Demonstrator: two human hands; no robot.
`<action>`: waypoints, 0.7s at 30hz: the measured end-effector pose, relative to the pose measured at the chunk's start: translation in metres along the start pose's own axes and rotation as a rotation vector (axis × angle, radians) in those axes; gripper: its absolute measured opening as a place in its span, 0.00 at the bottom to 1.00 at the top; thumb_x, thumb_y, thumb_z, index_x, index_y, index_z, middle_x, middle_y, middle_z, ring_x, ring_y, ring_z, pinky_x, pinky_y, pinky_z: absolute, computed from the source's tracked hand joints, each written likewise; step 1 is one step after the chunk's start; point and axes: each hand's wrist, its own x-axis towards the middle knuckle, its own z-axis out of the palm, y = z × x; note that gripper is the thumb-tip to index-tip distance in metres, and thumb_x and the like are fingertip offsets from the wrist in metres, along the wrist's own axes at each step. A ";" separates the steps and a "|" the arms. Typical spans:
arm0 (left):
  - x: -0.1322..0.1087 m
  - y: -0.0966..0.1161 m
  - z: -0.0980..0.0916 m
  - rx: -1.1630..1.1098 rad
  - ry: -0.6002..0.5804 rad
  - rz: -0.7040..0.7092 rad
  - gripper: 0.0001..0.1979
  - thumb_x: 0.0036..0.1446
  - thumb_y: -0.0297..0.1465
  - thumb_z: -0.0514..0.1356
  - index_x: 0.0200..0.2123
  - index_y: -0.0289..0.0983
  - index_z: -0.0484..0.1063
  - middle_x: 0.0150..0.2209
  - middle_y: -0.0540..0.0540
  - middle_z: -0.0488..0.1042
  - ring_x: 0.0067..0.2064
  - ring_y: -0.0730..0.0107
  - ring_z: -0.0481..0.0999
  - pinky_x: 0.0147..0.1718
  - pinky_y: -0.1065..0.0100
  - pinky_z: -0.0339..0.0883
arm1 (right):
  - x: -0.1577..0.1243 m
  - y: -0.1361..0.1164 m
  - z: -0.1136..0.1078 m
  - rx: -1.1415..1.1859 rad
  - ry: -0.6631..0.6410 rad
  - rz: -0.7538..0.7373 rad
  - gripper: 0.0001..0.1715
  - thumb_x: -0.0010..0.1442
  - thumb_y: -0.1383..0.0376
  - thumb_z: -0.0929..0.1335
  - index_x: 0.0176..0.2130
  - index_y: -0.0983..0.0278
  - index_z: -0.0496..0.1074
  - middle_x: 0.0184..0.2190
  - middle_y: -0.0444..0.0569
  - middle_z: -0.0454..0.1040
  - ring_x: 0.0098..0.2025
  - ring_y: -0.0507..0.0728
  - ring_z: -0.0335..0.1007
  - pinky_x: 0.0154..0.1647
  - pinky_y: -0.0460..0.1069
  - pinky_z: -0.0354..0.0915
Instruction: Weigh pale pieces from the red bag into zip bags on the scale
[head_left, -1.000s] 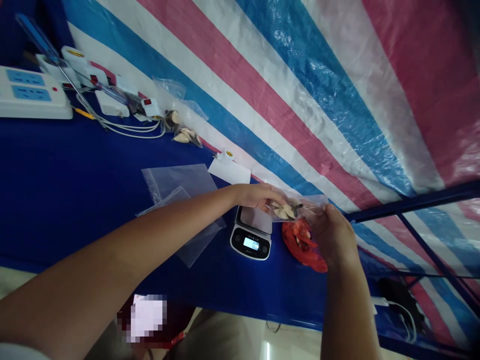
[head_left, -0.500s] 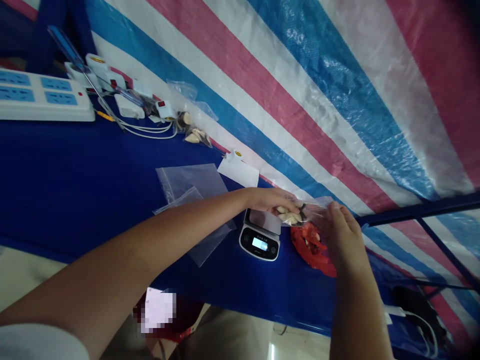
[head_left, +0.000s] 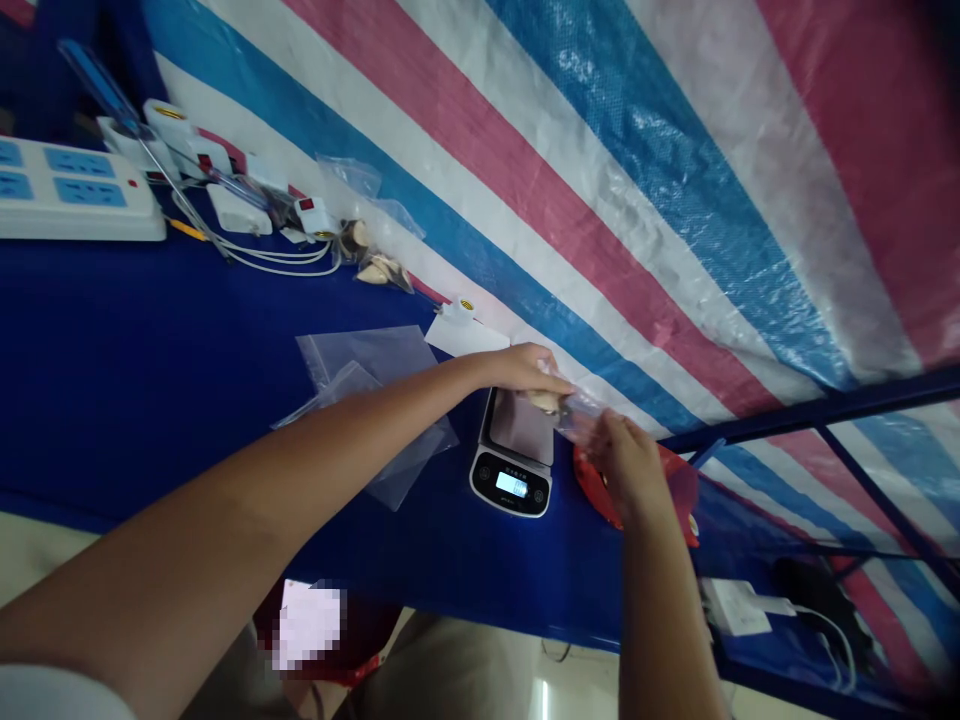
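Note:
Above the back of the digital scale (head_left: 520, 428), my left hand (head_left: 525, 368) is closed on the filled end of a clear plastic bag (head_left: 579, 412) with pale slices inside. The other end of this bag is pinched by my right hand (head_left: 626, 450), to the right of the scale. The scale's display is lit, its digits too blurred to read. A red bag (head_left: 598, 492) lies right of the scale, partly hidden behind my right hand and forearm. Flat clear bags (head_left: 405, 482) lie left of the scale, partly under my left forearm.
Filled small bags (head_left: 382, 270) lie near the striped sheet (head_left: 480, 150). A white card (head_left: 459, 335) is behind the scale. Power strip (head_left: 82, 190), cables and plugs sit at the back left. A white charger (head_left: 739, 607) is at the right, near a blue metal frame (head_left: 817, 407).
Both hands have moved left with the bag, the right hand more and closer to the left. More of the scale's plate shows. The view has shifted slightly.

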 end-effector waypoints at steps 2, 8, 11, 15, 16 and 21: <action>0.001 -0.002 -0.009 0.194 0.120 0.021 0.29 0.44 0.53 0.69 0.41 0.38 0.72 0.34 0.45 0.78 0.33 0.65 0.74 0.31 0.66 0.63 | 0.002 0.013 0.000 -0.075 0.057 0.046 0.23 0.48 0.51 0.76 0.35 0.63 0.69 0.33 0.49 0.81 0.26 0.56 0.75 0.19 0.46 0.67; 0.005 0.002 -0.034 0.296 0.580 0.229 0.14 0.59 0.43 0.60 0.32 0.37 0.70 0.32 0.46 0.75 0.34 0.67 0.72 0.35 0.65 0.60 | -0.013 0.038 -0.012 -0.078 0.083 -0.006 0.35 0.45 0.45 0.77 0.45 0.63 0.73 0.42 0.51 0.80 0.40 0.62 0.79 0.20 0.48 0.73; 0.008 -0.011 -0.039 0.282 0.707 0.203 0.14 0.62 0.39 0.57 0.27 0.37 0.68 0.27 0.47 0.72 0.32 0.69 0.69 0.34 0.65 0.58 | -0.022 0.045 -0.015 0.017 0.054 -0.014 0.35 0.47 0.46 0.78 0.48 0.62 0.74 0.44 0.50 0.80 0.43 0.63 0.80 0.20 0.47 0.74; 0.008 -0.046 -0.042 0.352 0.641 0.111 0.14 0.63 0.36 0.55 0.25 0.37 0.66 0.24 0.49 0.68 0.28 0.70 0.65 0.31 0.64 0.55 | -0.030 0.056 -0.023 0.040 0.132 -0.102 0.34 0.49 0.49 0.78 0.49 0.64 0.75 0.46 0.53 0.79 0.47 0.64 0.78 0.25 0.48 0.75; 0.007 -0.053 -0.043 0.375 0.620 0.094 0.14 0.62 0.36 0.55 0.25 0.37 0.66 0.24 0.49 0.68 0.28 0.70 0.65 0.31 0.64 0.55 | -0.034 0.060 -0.026 0.032 0.186 -0.136 0.33 0.50 0.49 0.77 0.50 0.64 0.75 0.47 0.54 0.79 0.47 0.63 0.78 0.25 0.48 0.75; 0.005 -0.069 -0.049 0.419 0.559 0.079 0.13 0.60 0.36 0.56 0.24 0.37 0.68 0.24 0.48 0.68 0.28 0.69 0.65 0.31 0.65 0.54 | -0.064 0.095 -0.036 0.050 0.291 -0.134 0.29 0.51 0.47 0.76 0.44 0.65 0.75 0.40 0.52 0.79 0.37 0.58 0.77 0.24 0.47 0.72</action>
